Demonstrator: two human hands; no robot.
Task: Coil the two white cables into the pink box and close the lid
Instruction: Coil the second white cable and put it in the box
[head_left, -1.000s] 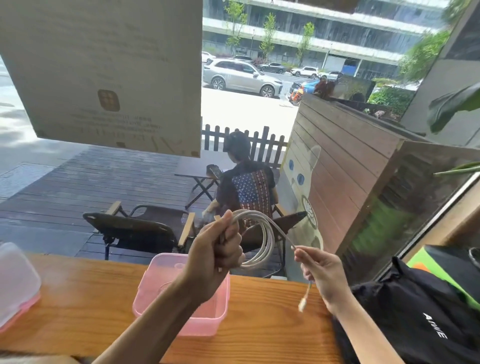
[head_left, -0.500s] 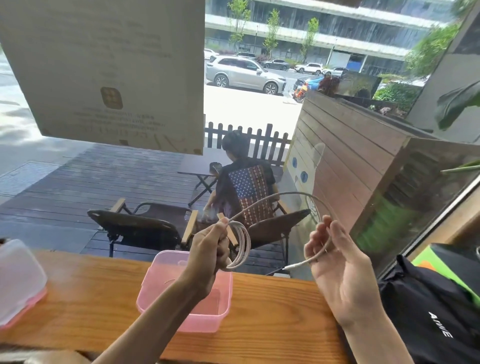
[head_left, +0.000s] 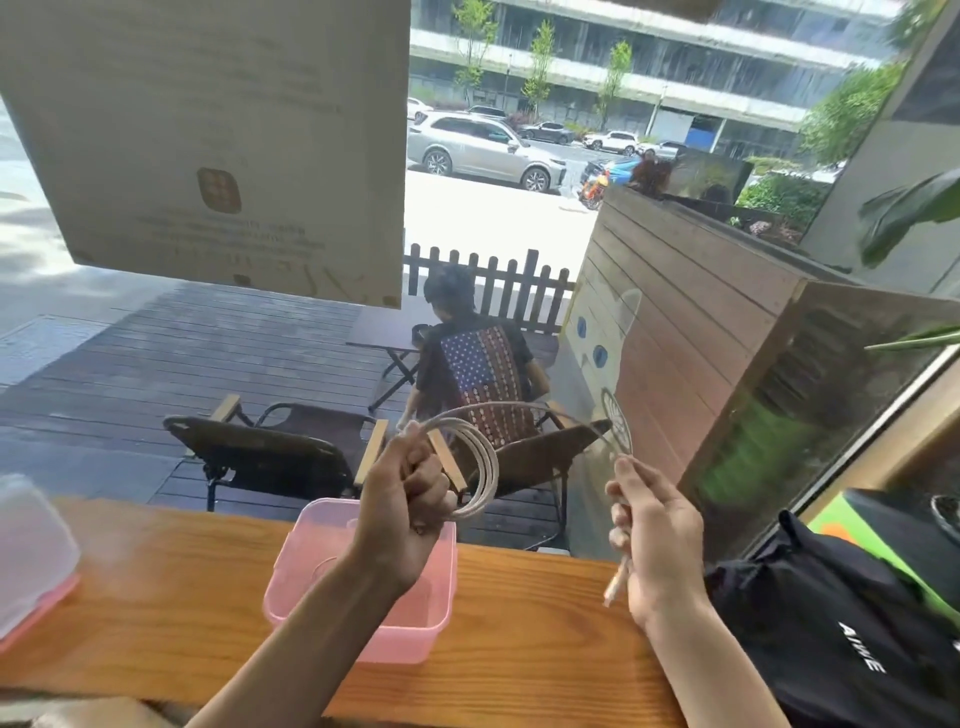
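My left hand (head_left: 410, 499) is closed around several loops of a white cable (head_left: 485, 467), held up above the open pink box (head_left: 311, 577) on the wooden counter. One strand arcs from the coil to my right hand (head_left: 657, 530), which pinches the cable's free end; the plug (head_left: 615, 584) hangs just below that hand. The box's lid (head_left: 31, 556), clear with a pink rim, lies at the far left of the counter. I cannot see a second cable clearly; a faint curve shows through the box's wall.
The wooden counter (head_left: 519, 634) runs along a window. A black bag (head_left: 841, 629) lies on it at the right, over something green. Outside are folding chairs, a seated person and a wooden planter wall.
My left hand has held the coil throughout. My right hand carried the free end up and around, adding a loop, and has come back down to the right with the plug dangling.
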